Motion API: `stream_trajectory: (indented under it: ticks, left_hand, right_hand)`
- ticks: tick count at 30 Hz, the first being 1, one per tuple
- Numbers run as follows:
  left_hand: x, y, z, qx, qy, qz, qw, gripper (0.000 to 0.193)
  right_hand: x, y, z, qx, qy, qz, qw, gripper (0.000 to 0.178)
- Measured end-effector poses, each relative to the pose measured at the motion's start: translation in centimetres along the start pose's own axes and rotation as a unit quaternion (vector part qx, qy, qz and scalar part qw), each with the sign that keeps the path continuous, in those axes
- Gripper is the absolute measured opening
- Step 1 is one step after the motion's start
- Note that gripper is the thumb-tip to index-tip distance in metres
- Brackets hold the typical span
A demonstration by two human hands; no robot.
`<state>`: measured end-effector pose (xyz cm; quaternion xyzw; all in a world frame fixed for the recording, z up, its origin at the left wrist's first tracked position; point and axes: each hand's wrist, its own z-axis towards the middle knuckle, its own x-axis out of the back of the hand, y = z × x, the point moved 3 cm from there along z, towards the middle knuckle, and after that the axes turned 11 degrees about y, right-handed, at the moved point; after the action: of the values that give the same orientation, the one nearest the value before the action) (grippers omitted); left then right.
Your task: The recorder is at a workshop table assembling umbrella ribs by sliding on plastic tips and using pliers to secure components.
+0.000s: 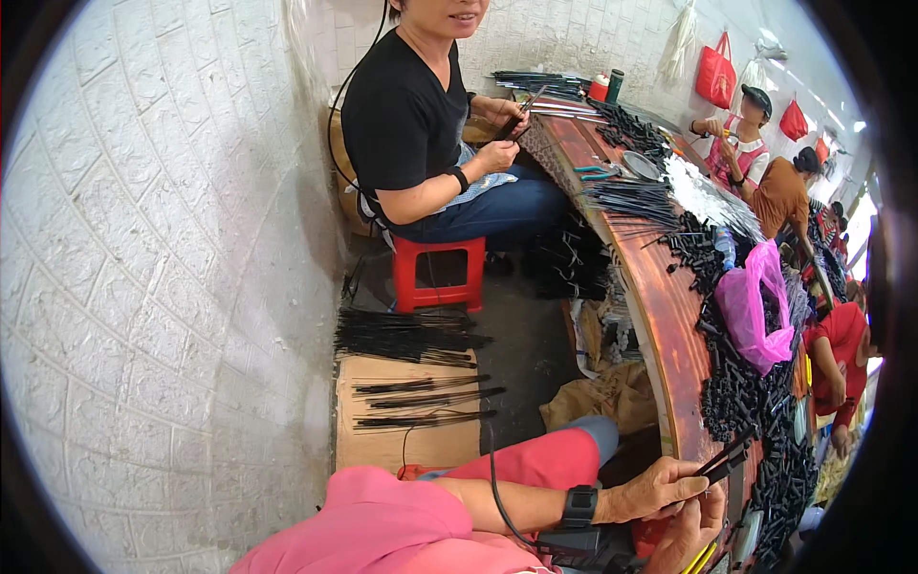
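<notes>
To your left, near your knee, you have a plain brown cardboard box (pixel 406 421), rectangular, with bundles of thin black rods (pixel 411 337) lying across its top. On the long wooden table (pixel 669 316) to your right sits a pink plastic bag (pixel 757 308), soft and slumped, its handles up. Far off on the white wall (pixel 612 33) you can see two red bags hanging: a bigger one (pixel 716 75) and a smaller one (pixel 793 121) farther right.

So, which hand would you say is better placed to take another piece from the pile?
Probably the right hand: it lies beside the pile, while the left hand pinches a black strip.
</notes>
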<state>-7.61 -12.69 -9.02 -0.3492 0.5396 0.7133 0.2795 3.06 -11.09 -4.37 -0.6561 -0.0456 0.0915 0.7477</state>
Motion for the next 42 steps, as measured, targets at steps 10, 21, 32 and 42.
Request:
stream_trajectory:
  ticks: [10,21,32,42]
  left_hand:
    - [-0.3,0.7,-0.1,0.010,-0.023,-0.019,0.999,0.043]
    - [-0.3,-0.5,-0.5,0.028,-0.033,0.006,0.999,0.046]
    - [-1.5,-0.6,-0.7,0.025,-0.056,0.006,0.998,0.048]
    - [-1.8,-0.9,-0.7,0.054,-0.042,0.003,0.998,0.044]
  right_hand:
    - [0.6,-0.9,0.3,0.105,-0.036,-0.103,0.989,0.018]
    - [0.7,-3.0,-0.2,0.223,-0.045,-0.194,0.954,0.005]
    - [3.0,-1.6,-0.1,0.216,-0.003,-0.174,0.961,0.005]
    - [2.8,-1.3,0.0,-0.118,-0.035,0.076,0.990,0.025]
